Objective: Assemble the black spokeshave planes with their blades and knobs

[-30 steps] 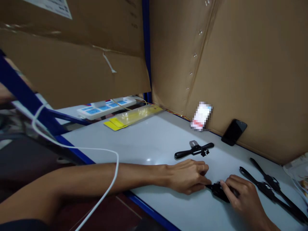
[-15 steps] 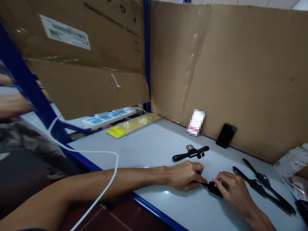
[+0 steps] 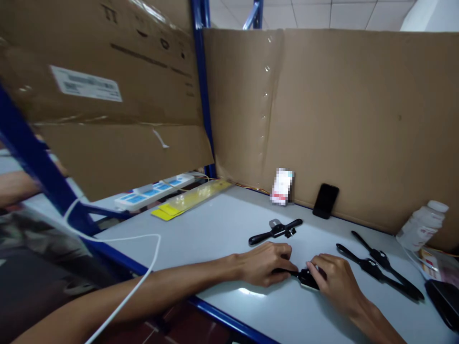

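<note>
A: Looking through the head view, where do we find the black tool (image 3: 307,278)?
B: We see it between our two hands, near the front edge of the white tabletop (image 3: 211,224); whether it touches the surface, we can't tell.
A: And our fingers?
B: Our left hand (image 3: 267,263) is curled closed around one slim handle. Our right hand (image 3: 334,276) is bent closed over the tool's body, thumb on the near side; its inner fingertips are hidden from us.
A: What lies around them?
B: Beyond our left hand we have a loose two-handled tool (image 3: 261,238) with small parts beside it. To the right of our right hand, two similar black tools (image 3: 371,268) lie side by side. Farther back, a dark phone (image 3: 325,200) leans against the cardboard (image 3: 358,114).
</note>
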Available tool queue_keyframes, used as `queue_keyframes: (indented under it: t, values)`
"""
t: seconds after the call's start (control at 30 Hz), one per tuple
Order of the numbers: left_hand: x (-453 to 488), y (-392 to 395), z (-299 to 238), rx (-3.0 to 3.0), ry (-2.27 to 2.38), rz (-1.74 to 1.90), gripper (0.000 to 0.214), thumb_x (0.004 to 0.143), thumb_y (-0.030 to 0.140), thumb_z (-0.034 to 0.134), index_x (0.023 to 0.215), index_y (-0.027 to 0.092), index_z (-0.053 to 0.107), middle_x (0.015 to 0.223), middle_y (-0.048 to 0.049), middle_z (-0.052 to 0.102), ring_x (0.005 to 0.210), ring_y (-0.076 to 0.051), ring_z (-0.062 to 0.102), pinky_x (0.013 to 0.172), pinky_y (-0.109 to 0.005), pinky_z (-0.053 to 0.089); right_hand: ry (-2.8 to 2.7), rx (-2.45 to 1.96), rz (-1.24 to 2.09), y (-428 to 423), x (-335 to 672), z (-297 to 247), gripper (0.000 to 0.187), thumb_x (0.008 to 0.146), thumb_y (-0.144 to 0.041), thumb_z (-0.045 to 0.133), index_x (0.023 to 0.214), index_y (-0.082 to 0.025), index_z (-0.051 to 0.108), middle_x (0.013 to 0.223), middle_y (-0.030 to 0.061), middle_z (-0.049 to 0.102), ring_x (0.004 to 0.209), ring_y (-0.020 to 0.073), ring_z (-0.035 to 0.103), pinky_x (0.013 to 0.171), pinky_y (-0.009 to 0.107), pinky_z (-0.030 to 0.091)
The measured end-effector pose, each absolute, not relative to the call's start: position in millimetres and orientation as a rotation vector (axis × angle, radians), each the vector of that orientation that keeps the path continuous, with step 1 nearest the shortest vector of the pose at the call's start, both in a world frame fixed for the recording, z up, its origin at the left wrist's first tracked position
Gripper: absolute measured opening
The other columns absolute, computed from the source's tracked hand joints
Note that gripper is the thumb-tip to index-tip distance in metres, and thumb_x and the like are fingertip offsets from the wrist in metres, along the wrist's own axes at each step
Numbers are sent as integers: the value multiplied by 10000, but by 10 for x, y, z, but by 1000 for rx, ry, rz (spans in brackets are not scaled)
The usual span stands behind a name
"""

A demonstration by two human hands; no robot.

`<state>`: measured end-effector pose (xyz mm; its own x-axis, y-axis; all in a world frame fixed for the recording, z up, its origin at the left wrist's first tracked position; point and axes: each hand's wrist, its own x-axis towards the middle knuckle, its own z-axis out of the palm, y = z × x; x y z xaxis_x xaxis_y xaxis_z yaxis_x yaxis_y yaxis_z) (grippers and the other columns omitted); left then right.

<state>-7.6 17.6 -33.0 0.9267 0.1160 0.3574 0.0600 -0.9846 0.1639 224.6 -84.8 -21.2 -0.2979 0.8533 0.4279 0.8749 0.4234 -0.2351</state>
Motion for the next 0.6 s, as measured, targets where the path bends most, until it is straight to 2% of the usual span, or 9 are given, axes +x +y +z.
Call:
queue_keyframes:
  t: [0.17,0.33,0.47,0.53,0.6]
  values:
    - [-87,161,-315,2911,116,569,316,944,222,576,1238,221,692,919,-66,605,790,-178,602,685,-275,506,-2205,-1432,-1,-874,2197,-205,413,995,-266,499,601,-209,607,587,-7,592,557,134,547,580,280,333]
    - [-97,134,-281,2888,114,547,326,962,223,542,1254,198,684,915,-73,605,794,-181,604,688,-287,508,-2115,-1446,98,-867,2188,-196,386,990,-266,507,628,-204,630,612,-1,607,573,133,544,587,276,343]
    - [-110,128,-269,2861,125,490,334,981,234,512,1267,182,676,935,-84,608,821,-187,610,705,-299,513,-1992,-1445,250,-830,2267,-133,523,994,-346,524,492,-201,502,496,-22,513,471,112,462,536,278,341]
    - [-109,121,-249,2858,143,462,327,976,236,512,1252,180,678,952,-85,612,830,-187,608,707,-300,512,-1897,-1446,301,-816,2307,-87,523,1016,-382,496,525,-202,521,481,-34,496,453,107,456,517,268,357]
    - [-94,107,-213,2868,167,441,309,968,241,519,1223,174,680,948,-78,612,820,-186,598,692,-297,503,-1815,-1444,314,-822,2329,-47,466,1039,-384,451,637,-198,594,542,-26,553,489,115,507,510,261,381]
